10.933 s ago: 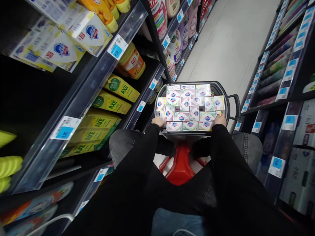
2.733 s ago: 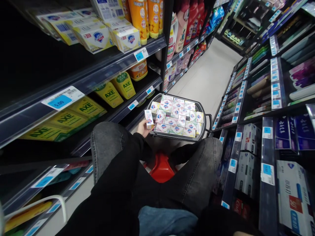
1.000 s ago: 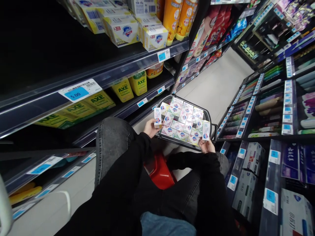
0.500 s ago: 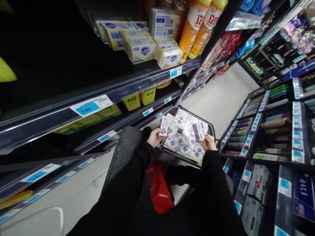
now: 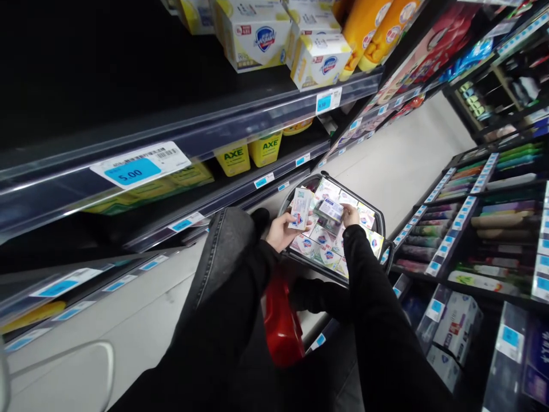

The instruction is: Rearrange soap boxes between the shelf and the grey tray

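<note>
Between your knees: a glossy red plastic seat-like piece (image 5: 283, 326), its full shape hidden.
Left hand (image 5: 279, 233): fingers closed on the lower end of a small white card box with a barcode panel (image 5: 301, 207); you hold it tilted above the basket's left side.
Right hand (image 5: 350, 216): thumb and fingers nearly together on the right end of a white-and-grey card box with blue print (image 5: 330, 208). Contact beneath it: cannot tell.
Basket: black-rimmed oblong basket (image 5: 381, 223), filled with shield-logo white cartons (image 5: 328, 256).
Gap in the rows: dark, below your right-hand box. Step in hand, as judged: fitting that box among the rows. Next move calls for squaring it to the gap before release, your left-hand box kept clear.
Shelving beyond: yellow AXE-labelled containers (image 5: 266, 150) on the lower shelf; white-and-yellow cartons (image 5: 262, 39) above.
</note>
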The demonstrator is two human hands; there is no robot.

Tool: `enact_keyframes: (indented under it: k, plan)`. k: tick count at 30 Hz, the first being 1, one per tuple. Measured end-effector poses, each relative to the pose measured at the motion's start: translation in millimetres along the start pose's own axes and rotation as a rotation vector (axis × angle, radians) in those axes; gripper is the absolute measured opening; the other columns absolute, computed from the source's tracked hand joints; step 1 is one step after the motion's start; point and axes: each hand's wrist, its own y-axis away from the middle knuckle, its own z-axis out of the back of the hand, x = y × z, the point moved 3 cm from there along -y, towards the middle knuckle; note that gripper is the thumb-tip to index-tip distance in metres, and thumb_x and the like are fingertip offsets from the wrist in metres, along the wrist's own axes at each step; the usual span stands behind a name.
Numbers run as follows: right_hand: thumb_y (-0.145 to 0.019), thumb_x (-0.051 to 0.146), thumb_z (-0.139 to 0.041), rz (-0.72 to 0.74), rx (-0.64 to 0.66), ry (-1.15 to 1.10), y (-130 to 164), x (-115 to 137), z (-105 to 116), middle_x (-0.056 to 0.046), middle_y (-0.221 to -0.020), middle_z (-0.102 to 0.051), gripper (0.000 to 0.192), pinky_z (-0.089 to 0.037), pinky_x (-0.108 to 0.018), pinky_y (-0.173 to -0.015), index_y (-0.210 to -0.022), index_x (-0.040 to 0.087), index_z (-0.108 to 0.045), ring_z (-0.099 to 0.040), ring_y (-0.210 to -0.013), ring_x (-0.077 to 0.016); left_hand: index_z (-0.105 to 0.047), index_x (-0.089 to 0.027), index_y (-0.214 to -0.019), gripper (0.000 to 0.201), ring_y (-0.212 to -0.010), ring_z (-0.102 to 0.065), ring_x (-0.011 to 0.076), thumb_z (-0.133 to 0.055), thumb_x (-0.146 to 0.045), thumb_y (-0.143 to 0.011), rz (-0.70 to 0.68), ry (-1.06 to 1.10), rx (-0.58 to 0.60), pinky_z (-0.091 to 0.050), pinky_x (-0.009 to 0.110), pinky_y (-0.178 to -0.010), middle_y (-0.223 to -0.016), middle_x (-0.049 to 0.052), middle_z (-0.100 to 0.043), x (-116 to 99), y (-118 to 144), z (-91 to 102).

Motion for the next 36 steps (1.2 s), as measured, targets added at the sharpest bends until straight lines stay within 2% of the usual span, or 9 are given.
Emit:
enact_keyframes:
  k: [3,5,7,11,16,31,36]
  plan:
    - [-0.089,0.029,-0.047,0.037,-0.075,0.155,6,4,4,-0.013,-0.132,-0.055,0.041,-0.031,-0.044,-0.111,-0.126,0.017,-0.062,-0.044,-0.126,-0.0273,-0.066,-0.008,-0.105,0.047,-0.100,-0.066,0.0328,-0.052,-0.015,-0.060,0.004,0.020,0.022,-0.056,0.044,-0.082,-0.103,0.015,-0.071,-1,1,-1.0]
    - [-0.082,0.040,-0.062,0.131,-0.034,0.254,9,6,5,-0.014,-0.138,-0.051,0.055,-0.031,-0.051,-0.109,-0.133,0.019,-0.057,-0.039,-0.129,-0.0339,-0.066,-0.008,-0.107,0.048,-0.101,-0.066,0.0331,-0.052,-0.014,-0.061,0.001,0.024,0.040,-0.056,0.044,-0.083,-0.104,0.015,-0.071,-2,1,-1.0]
    - [-0.073,0.042,-0.074,0.237,0.035,0.352,10,6,3,-0.016,-0.138,-0.051,0.070,-0.033,-0.054,-0.107,-0.137,0.019,-0.053,-0.040,-0.127,-0.0372,-0.065,-0.008,-0.109,0.050,-0.100,-0.066,0.0328,-0.051,-0.014,-0.061,0.000,0.022,0.044,-0.056,0.044,-0.082,-0.104,0.015,-0.071,-1,-1,-0.2]
    - [-0.071,0.032,-0.077,0.326,0.096,0.448,3,3,4,-0.015,-0.134,-0.054,0.073,-0.038,-0.049,-0.105,-0.138,0.018,-0.052,-0.050,-0.118,-0.0329,-0.066,-0.008,-0.107,0.048,-0.098,-0.067,0.0319,-0.052,-0.014,-0.062,0.002,0.026,0.024,-0.057,0.042,-0.079,-0.103,0.015,-0.070,0,-4,1.9]
    - [-0.066,0.026,-0.081,0.339,0.145,0.417,-4,-1,9,-0.012,-0.131,-0.057,0.077,-0.041,-0.036,-0.105,-0.137,0.014,-0.054,-0.054,-0.118,-0.0276,-0.065,-0.008,-0.103,0.044,-0.094,-0.068,0.0302,-0.051,-0.011,-0.062,-0.011,0.016,-0.003,-0.057,0.041,-0.076,-0.101,0.013,-0.070,-1,-4,3.1]
    - [-0.063,0.025,-0.083,0.292,0.155,0.415,-3,2,15,-0.011,-0.129,-0.060,0.075,-0.045,-0.037,-0.102,-0.133,0.016,-0.057,-0.056,-0.118,-0.0272,-0.067,-0.007,-0.095,0.036,-0.091,-0.067,0.0277,-0.052,-0.012,-0.062,-0.008,0.010,-0.030,-0.057,0.034,-0.070,-0.099,0.014,-0.070,-1,-6,2.9]
    - [-0.058,0.023,-0.085,0.312,0.104,0.346,-6,-5,15,-0.012,-0.123,-0.063,0.073,-0.046,-0.041,-0.101,-0.127,0.016,-0.061,-0.061,-0.111,-0.0281,-0.067,-0.008,-0.094,0.037,-0.090,-0.067,0.0257,-0.053,-0.015,-0.061,-0.020,-0.019,-0.021,-0.057,0.035,-0.075,-0.101,0.013,-0.070,-2,-4,1.1]
